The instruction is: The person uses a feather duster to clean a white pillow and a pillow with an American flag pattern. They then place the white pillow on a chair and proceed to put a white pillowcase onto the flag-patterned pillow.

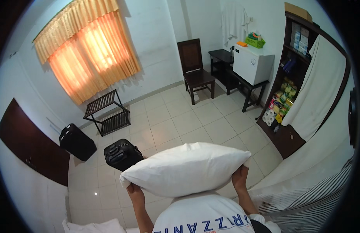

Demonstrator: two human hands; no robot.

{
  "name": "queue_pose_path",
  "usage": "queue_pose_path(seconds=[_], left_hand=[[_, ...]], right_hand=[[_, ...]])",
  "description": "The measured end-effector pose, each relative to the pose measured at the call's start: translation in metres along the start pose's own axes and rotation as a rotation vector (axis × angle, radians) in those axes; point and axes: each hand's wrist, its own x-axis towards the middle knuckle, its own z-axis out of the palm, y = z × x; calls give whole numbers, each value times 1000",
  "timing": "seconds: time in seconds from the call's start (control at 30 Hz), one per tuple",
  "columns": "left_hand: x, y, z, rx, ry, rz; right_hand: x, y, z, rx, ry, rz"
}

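Note:
A plump pillow in a white pillowcase [185,170] is held up lengthwise in front of my chest, over the tiled floor. Its left corner is gripped by my left hand [134,188]. At the opposite corner, my right hand [240,175] has hold of the white cloth. The pillow partly covers the fingers of both hands. Part of a black suitcase [123,154] is hidden behind the pillow's left side.
A second black suitcase [77,142] stands by the brown door [31,145]. Beyond are a slatted luggage rack [107,112], a wooden chair [196,72] and a small white fridge [250,67]. On the right, a dark shelf unit [285,142] holds packets and paper rolls. White bedding [94,226] shows at bottom left.

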Motion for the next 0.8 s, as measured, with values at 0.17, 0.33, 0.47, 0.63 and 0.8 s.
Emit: queue_pose_path(seconds=[0.17, 0.33, 0.47, 0.63, 0.8], left_hand=[[129, -6, 40, -58, -72, 17], [212, -4, 97, -96, -148, -56], [281, -59, 139, -129, -143, -59], [358, -55, 213, -159, -122, -60], [452, -52, 294, -108, -1, -56]], right_hand=[[65, -11, 77, -49, 128, -37], [119, 23, 129, 100, 151, -26], [180, 58, 170, 213, 144, 42], [284, 111, 230, 250, 87, 49], [421, 149, 284, 265, 10, 44]])
